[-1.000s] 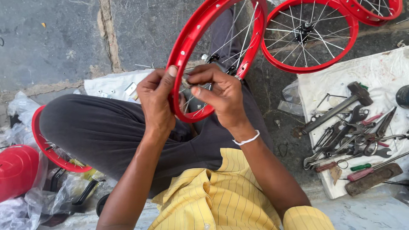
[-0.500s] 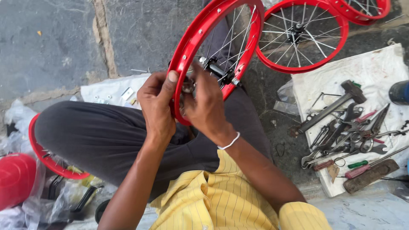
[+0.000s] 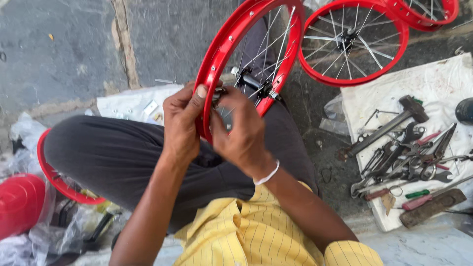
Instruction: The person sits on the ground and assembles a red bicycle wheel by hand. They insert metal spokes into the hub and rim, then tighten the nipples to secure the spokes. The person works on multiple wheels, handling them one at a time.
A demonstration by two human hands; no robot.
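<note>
1. Left hand (image 3: 181, 125): fingers clenched on the near edge of the red wheel rim (image 3: 222, 47), thumb pressed flat on the rim's outer face.
2. Right hand (image 3: 241, 133): fingers pinched inside the rim, just beside the left thumb, on a small dark part; cannot tell what it is. White band on that wrist.
3. Rim stands tilted on edge over the person's lap, top leaning far-right. Silver spokes run to the hub (image 3: 251, 81), which sits just far of the right hand.
4. Dark grey trouser leg (image 3: 113, 157) lies crossed under both hands; yellow striped shirt (image 3: 256, 236) at near edge.
5. Second red spoked wheel (image 3: 352, 42) lies flat on the ground, far right, close to the held rim.
6. Third red rim (image 3: 56, 180) pokes out from under the leg, near left.
7. White cloth (image 3: 433, 83) on the right carries a hammer (image 3: 389, 125) plus a heap of spanners and pliers (image 3: 409, 157), well apart from the hands.
</note>
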